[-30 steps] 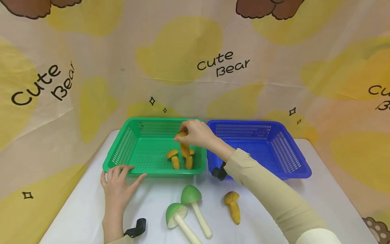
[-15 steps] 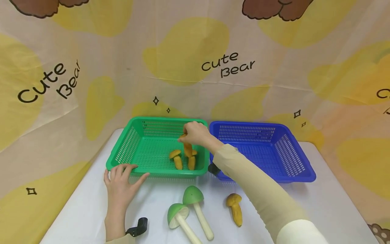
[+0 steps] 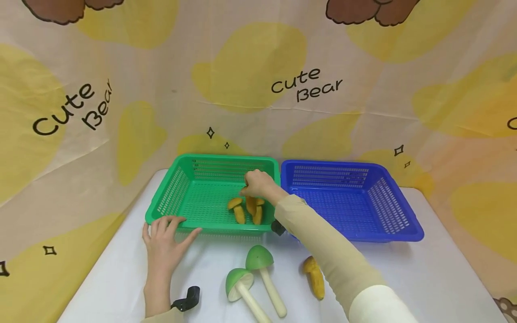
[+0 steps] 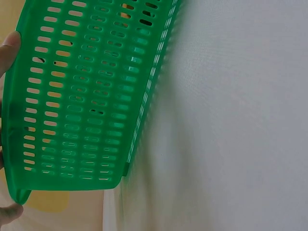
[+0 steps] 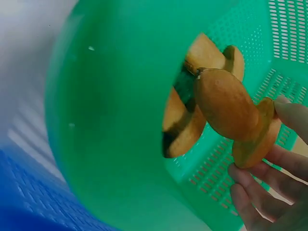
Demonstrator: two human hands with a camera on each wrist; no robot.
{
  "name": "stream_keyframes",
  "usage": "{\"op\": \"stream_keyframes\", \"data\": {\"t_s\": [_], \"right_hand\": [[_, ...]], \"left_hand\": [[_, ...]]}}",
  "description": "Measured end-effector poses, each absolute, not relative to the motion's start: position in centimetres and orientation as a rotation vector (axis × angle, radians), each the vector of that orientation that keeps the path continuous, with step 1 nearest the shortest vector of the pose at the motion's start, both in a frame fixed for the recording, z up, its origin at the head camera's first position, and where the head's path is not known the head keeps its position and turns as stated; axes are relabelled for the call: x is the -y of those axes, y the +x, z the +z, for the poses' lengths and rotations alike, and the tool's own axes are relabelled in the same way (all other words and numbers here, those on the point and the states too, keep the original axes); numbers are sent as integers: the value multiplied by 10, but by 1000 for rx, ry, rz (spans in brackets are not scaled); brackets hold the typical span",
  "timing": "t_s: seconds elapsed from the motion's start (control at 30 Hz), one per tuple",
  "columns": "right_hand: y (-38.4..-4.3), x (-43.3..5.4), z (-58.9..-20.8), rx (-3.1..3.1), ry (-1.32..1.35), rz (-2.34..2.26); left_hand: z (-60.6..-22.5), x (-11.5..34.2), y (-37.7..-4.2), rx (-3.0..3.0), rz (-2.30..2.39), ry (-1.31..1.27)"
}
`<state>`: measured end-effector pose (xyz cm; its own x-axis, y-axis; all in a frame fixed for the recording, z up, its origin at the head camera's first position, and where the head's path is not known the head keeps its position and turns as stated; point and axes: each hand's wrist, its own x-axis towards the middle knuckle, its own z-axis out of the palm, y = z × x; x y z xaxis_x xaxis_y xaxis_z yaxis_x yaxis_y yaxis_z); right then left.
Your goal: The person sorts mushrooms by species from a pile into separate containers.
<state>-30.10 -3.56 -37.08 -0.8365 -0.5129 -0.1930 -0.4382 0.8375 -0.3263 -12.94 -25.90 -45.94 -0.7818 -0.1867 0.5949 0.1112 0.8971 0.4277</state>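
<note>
My right hand (image 3: 260, 184) pinches a brown toy mushroom (image 5: 226, 103) by its cap, between thumb and fingertips. The mushroom hangs stem down inside the green basket (image 3: 210, 228), low over two more brown mushrooms lying there; one mushroom (image 3: 237, 211) shows to the left of the held one, the other mushroom (image 3: 259, 215) is partly covered by it. My left hand (image 3: 163, 242) holds the basket's front rim near its left corner. In the left wrist view, its thumb and some fingertips touch the rim of the basket (image 4: 77, 110).
A blue basket (image 3: 397, 236) stands right of the green one. In front, on the white table (image 3: 210, 287), lie two green-capped mushrooms with white stems, one mushroom (image 3: 260, 259) partly behind the other mushroom (image 3: 238, 285). A brown mushroom (image 3: 316, 278) lies beside my right sleeve (image 3: 327, 253).
My right hand has lowered the held mushroom deeper into the green basket, toward the two lying mushrooms. My left hand stays at the rim. The head view has shifted slightly.
</note>
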Motion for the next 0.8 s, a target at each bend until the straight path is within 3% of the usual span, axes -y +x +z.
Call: {"op": "stream_keyframes", "data": {"t_s": [0.8], "right_hand": [[-290,24,-363,-2767,-766,-306]], "left_hand": [[-457,257,-128,2400,-595,56]]}}
